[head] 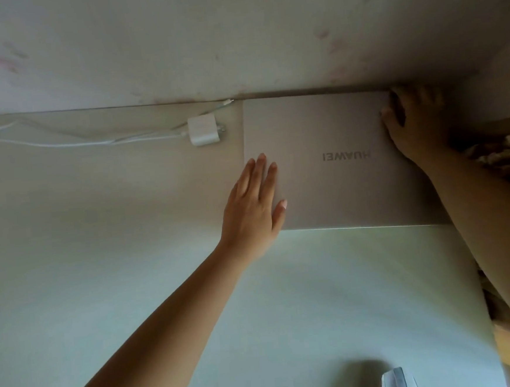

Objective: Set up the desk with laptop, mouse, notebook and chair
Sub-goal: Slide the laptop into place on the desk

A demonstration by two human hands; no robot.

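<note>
- Two bare hands are contacting one closed laptop point(333, 162), which is lying flat on the pale desk point(117, 280), in its far right corner.
- Laptop's far edge is sitting against the wall point(235, 36); its lid is facing up, with the lettering reading upside down from the wearer's side.
- Left hand point(253, 205) is lying palm down over the laptop's near left corner, fingers straight and close together, thumb splayed onto the lid. It is pressing flat, not clamping on anything.
- Right hand point(409, 120) is sitting at the laptop's far right corner, fingers curling over the right edge. Whether the fingers are reaching under the edge cannot be told, as shadow is covering that corner.
- Right forearm is crossing the laptop's near right corner, hiding it.
- White charger block point(204, 130) is resting on the desk just beside the laptop's left edge, apart from it, with a white cable point(76, 143) trailing left along the desk.
- Cable's loose end is lying near the laptop's far left corner, by the wall.
- One pale object point(396, 382) is showing partly at the bottom edge, well apart from both hands; its identity cannot be told.
</note>
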